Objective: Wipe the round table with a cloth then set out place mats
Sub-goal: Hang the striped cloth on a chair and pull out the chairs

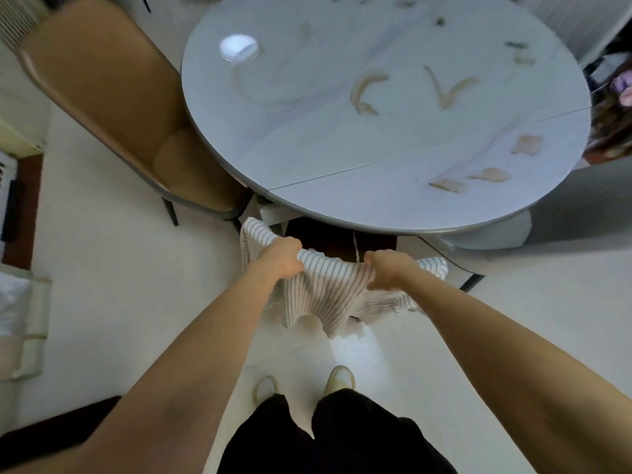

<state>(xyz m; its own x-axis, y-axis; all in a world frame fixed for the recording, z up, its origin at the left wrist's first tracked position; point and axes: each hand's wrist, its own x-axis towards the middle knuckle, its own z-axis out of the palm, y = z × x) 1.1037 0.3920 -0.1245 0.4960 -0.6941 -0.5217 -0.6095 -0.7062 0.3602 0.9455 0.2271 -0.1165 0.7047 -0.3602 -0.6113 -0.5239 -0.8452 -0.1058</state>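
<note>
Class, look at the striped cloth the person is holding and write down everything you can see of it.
The cloth is pale, soft fabric with thin dark stripes. It hangs crumpled in the air, below the near edge of the round table and not touching it. The left hand and right hand each grip its bunched upper edge, with a short span stretched between them. Loose corners droop towards the floor, and ends stick out past both hands.

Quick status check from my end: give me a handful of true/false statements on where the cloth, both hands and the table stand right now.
1. Both hands grip the striped cloth. True: the left hand and the right hand each hold it.
2. The cloth lies flat on the round table. False: it hangs in the air in front of the table's near edge.
3. Place mats are already laid out. False: none are visible on the table.
4. A tan chair stands at the table's left. True.
</note>
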